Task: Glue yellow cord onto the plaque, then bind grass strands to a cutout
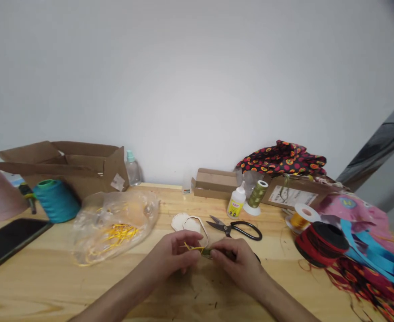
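Note:
My left hand (180, 252) is closed, its fingers curled round a thin yellow cord (197, 247) whose short ends stick out. Close on its right, my right hand (235, 259) pinches a small bundle of green thread (206, 252), which meets the yellow cord. The fingers hide how the two are joined. Just beyond my hands lie a flat cream-coloured cut-out piece (181, 221) and black-handled scissors (229, 228) with parted blades. A white-and-yellow glue bottle (236, 203) stands upright behind the scissors, beside a spool of green thread (258, 194).
On the left are a phone (12, 241), a teal thread cone (56, 201), an open cardboard box (83, 174) and a plastic bag (92, 241) of yellow cord pieces. A red-and-black spool (321, 243), blue ribbon (378, 255) and patterned fabric (284, 158) crowd the right.

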Action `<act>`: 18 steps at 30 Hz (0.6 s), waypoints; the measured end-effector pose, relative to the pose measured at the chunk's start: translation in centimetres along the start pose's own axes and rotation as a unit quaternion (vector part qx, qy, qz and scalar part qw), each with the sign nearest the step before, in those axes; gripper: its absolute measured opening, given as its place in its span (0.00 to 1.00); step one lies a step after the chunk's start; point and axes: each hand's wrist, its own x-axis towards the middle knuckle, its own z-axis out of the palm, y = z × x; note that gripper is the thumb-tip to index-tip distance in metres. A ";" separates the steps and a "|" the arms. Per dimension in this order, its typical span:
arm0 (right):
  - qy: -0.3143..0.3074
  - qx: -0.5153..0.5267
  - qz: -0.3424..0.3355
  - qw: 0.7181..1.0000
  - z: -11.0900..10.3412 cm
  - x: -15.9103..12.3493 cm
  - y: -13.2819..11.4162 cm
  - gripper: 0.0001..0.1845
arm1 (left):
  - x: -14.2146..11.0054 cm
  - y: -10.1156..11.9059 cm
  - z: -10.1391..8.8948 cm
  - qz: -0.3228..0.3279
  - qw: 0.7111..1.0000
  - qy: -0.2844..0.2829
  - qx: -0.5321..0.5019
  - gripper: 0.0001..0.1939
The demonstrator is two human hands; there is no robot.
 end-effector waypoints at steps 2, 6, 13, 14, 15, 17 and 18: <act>-0.006 0.013 0.026 1.000 0.0 -0.1 -0.1 0.11 | 0.1 -0.1 0.0 -0.009 0.998 0.010 0.054 0.16; -0.014 -0.027 0.025 0.999 -0.1 -0.3 0.0 0.08 | 0.0 -0.2 0.1 -0.036 0.999 0.010 0.029 0.14; 0.009 -0.115 -0.098 0.988 -1.0 -0.4 -0.4 0.10 | -0.2 0.1 0.4 -0.044 0.999 -0.012 -0.005 0.14; 0.018 -0.108 -0.107 0.988 -0.9 -0.3 -0.5 0.13 | -0.2 0.0 0.4 -0.040 0.999 -0.016 -0.006 0.14; 0.021 -0.103 -0.115 0.988 -0.8 -0.4 -0.6 0.16 | -0.2 -0.1 0.4 -0.037 0.999 -0.020 -0.008 0.14; 0.014 -0.098 -0.125 0.987 -0.4 -0.4 -0.7 0.22 | -0.2 -0.3 0.4 -0.034 0.999 -0.026 -0.014 0.14; 0.005 -0.098 -0.122 0.988 -0.2 -0.4 -0.7 0.24 | -0.2 -0.4 0.4 -0.032 0.999 -0.027 -0.016 0.14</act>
